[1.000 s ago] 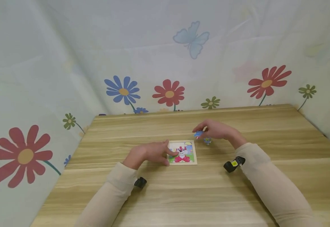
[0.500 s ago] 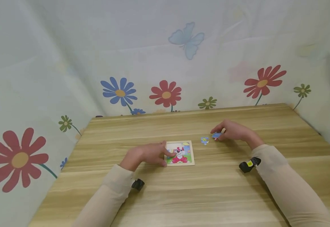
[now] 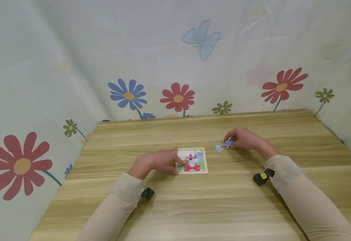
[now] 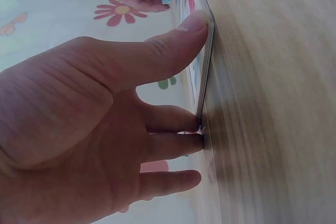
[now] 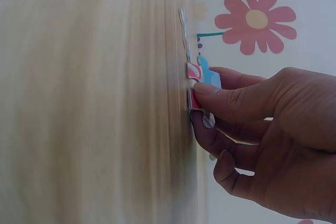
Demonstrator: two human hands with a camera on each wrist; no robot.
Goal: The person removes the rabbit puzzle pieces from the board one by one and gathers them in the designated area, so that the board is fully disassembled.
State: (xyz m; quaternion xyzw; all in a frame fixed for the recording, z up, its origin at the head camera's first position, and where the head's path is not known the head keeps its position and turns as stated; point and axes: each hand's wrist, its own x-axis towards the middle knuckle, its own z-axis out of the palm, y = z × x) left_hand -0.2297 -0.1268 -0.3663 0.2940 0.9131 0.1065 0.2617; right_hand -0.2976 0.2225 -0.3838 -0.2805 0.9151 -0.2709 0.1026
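I'd judge the puzzle work well past halfway. In the wooden frame (image 3: 206,161), lying flat on the table (image 3: 178,207), the pink animal (image 3: 192,166) and the lower and right parts look filled — what's missing is toward the upper left, where a pale patch (image 3: 184,153) seems to be bare backing. At least 2 bits are left out, both to the frame's right: a loose piece (image 3: 218,147) flat on the table, and a held piece (image 3: 229,144), blue with some pink, pinched between the thumb and fingers of my right hand (image 3: 246,138). They're side by side; I can't tell whether they touch. My left hand (image 3: 160,161) grips nothing — its fingers are fairly straight, the thumb on the frame's left edge near the corner, the forefinger reaching in over it.
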